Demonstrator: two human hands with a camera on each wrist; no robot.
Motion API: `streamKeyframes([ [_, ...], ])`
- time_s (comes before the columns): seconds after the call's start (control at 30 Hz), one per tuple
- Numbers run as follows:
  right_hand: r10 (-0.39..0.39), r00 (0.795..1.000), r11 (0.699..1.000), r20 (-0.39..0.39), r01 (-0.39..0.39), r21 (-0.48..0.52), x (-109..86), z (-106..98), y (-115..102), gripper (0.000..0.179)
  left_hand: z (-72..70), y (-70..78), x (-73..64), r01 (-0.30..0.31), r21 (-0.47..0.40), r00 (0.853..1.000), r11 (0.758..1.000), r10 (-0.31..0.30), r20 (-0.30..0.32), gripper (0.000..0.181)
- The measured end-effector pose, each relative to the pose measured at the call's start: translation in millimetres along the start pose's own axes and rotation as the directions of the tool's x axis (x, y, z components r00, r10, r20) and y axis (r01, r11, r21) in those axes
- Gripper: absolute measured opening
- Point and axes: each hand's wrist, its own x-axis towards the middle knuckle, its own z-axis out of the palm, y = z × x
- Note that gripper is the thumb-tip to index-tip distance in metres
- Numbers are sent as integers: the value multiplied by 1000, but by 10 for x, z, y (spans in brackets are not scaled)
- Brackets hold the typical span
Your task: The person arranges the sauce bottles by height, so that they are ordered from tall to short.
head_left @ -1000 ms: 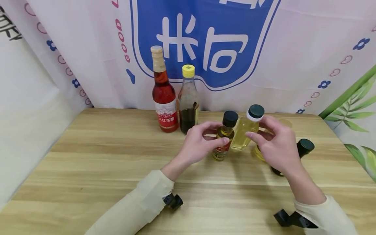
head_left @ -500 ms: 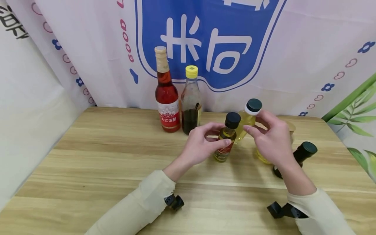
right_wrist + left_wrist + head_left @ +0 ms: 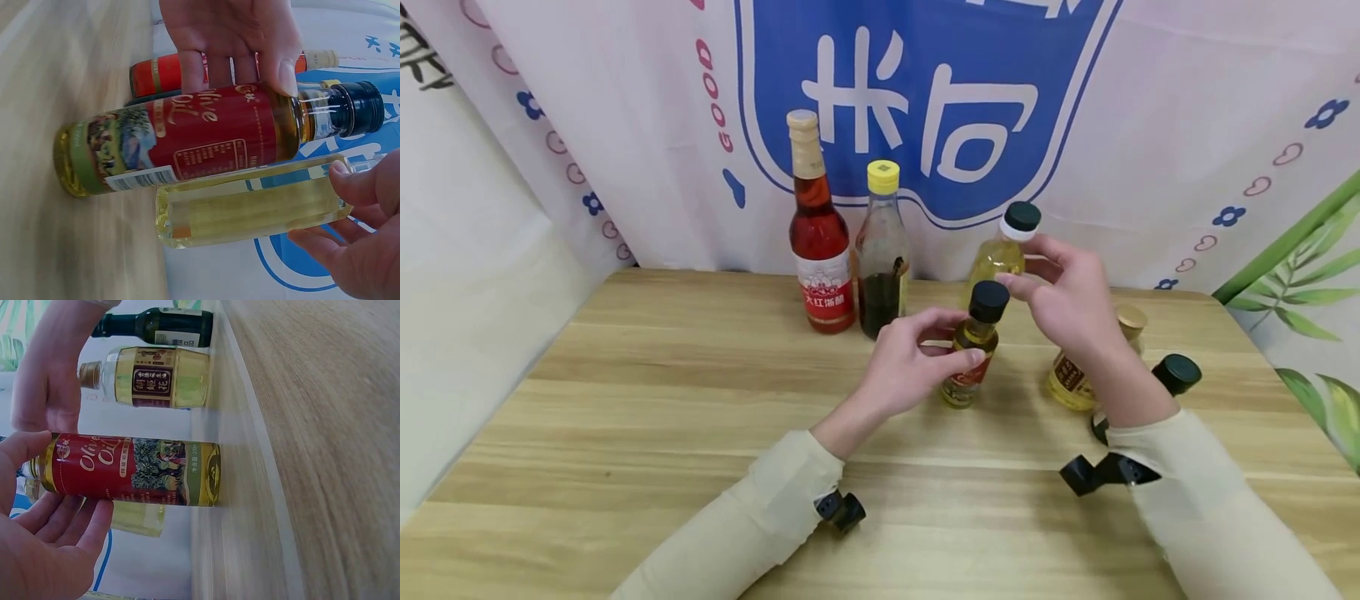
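Observation:
My left hand (image 3: 910, 367) grips the small olive oil bottle (image 3: 119, 469) near its neck, thumb on one side and fingers on the other. This bottle has a red label and a black cap, and it stands upright on the table. Behind it, my right hand (image 3: 1067, 296) holds a clear bottle of pale yellow oil (image 3: 250, 203) by its upper part, thumb and fingers on opposite sides. A white collar and dark green cap (image 3: 1022, 217) top that bottle. In the head view the olive oil bottle hides its lower part.
A tall bottle of red vinegar (image 3: 820, 242) and a yellow-capped bottle of dark liquid (image 3: 883, 267) stand at the back left. Under my right forearm are a bottle of yellow oil (image 3: 156, 378) and a dark green bottle (image 3: 156, 326). A printed curtain (image 3: 685, 208) hangs behind the table.
My right hand has carried the pale oil bottle back and left, behind the olive oil bottle. The left hand stays on the olive oil bottle, which has not moved.

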Motion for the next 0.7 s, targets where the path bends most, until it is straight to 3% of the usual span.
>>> streamKeyframes([
  [0.27, 30, 998, 998, 49, -33, 61, 171, 67, -128, 47, -15, 1, 21, 1, -1, 1000, 1000, -1, 4, 43],
  [0.7, 17, 987, 999, 161, -21, 25, 411, 197, -91, 47, -13, 3, 5, 11, 6, 1000, 1000, -11, 17, 46],
])
